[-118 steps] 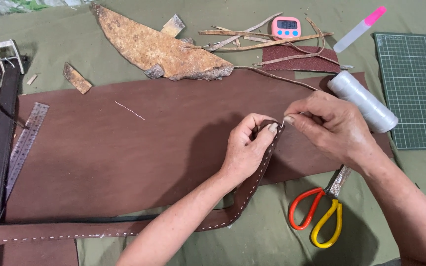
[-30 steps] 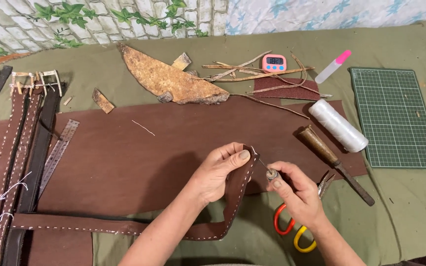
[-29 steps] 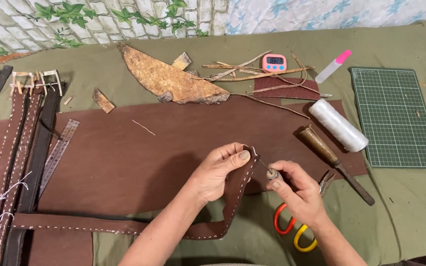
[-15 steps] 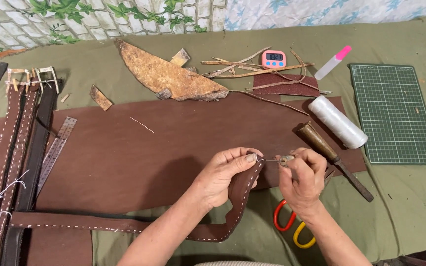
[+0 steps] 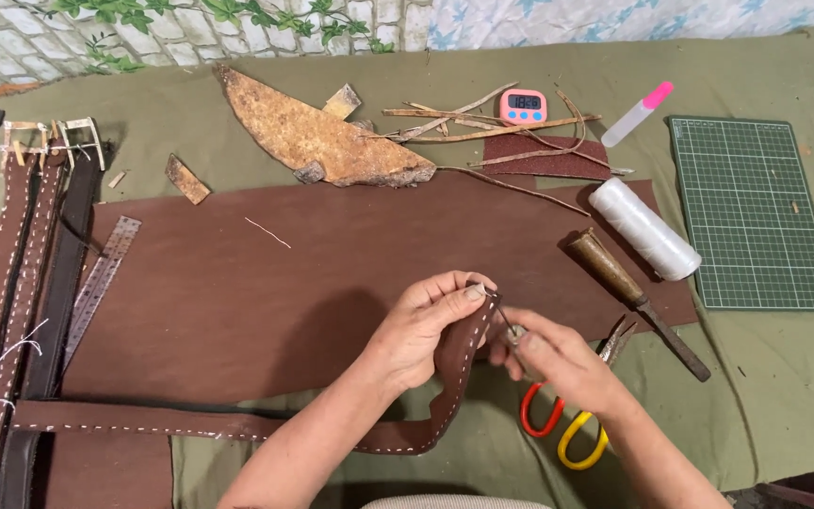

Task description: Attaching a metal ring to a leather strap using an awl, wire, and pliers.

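A brown leather strap (image 5: 445, 377) with white stitching curls up at lower centre of the frame. The left hand (image 5: 426, 325) pinches its raised end shut; the right hand (image 5: 558, 358) closes on a small tool (image 5: 511, 332) against it. Red-and-yellow scissors (image 5: 567, 429) lie just below, with an awl (image 5: 638, 302) and a white thread spool (image 5: 643, 228) on the desk (image 5: 784, 377) to the right.

Even, soft daylight, fairly bright, no harsh glare; shadows faint and short, e.g. a dim patch under the left hand (image 5: 426, 325) on the brown leather sheet (image 5: 332, 273) and a thin one beside the white thread spool (image 5: 644, 229). Focus sharp across centre, stitching and cutting mat (image 5: 751, 212) grid legible; slight softness on the right hand (image 5: 558, 358), prob. motion; mild wide-angle bend toward edges, corners a bit darker.
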